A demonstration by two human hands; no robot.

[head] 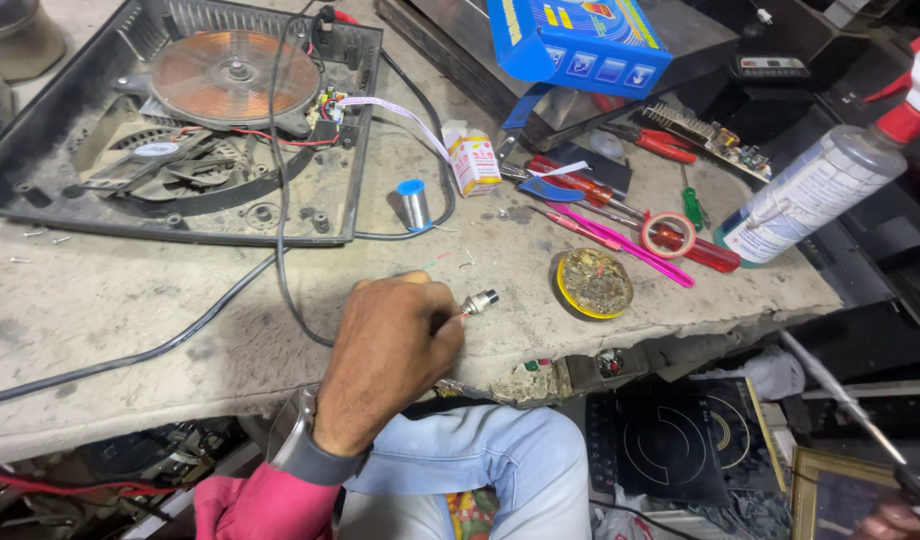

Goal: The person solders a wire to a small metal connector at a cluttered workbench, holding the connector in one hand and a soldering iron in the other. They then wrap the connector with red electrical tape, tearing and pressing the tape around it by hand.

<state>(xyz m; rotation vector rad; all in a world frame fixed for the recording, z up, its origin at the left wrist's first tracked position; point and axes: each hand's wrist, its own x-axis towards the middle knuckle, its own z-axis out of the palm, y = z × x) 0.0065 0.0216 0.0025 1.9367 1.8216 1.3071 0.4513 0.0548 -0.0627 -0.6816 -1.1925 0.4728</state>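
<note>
A: What does the left hand (395, 345) hold?
B: Its fingers pinch a small metal push-button switch (479, 301), jutting just beyond the fingertips above the workbench (100, 300).
A: Handling?
B: Likely light, rigid, smooth; safest gripped around its body. The right hand (895, 520) closes on a thin rod (840, 395).

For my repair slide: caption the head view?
Left hand holds a small metal part on a workbench beside an opened induction cooker.

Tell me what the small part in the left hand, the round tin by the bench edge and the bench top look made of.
Small part pinched by the left hand: shiny silver barrel, probably plated metal. Round tin: yellow-painted rim, likely thin metal, filled with a dull, crusted, speckled mass. Bench top: pale, rough, chipped along its edge, seemingly stone or concrete.
</note>
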